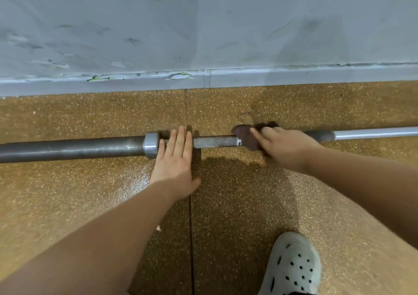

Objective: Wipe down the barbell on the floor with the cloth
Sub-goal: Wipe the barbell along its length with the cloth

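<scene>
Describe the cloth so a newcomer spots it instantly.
A long barbell lies on the speckled brown floor along the grey wall. Right of its collar, the right hand grips a crumpled cloth on it. It is the only dark, soft thing there.

The person wears one shoe (294, 265) that shows. It is a soft clog, pale grey-white, with a round toe. Its top has many little dark round holes, and a few long thin ones nearer its sides. A tiny bit of something black shows at the back edge of the shoe, too small to tell what. Up and left of the shoe, the left hand (174, 161) and left arm (101, 238) are bare. Above the shoe, the right hand (286, 147) and right arm (362, 181) are bare too.
</scene>
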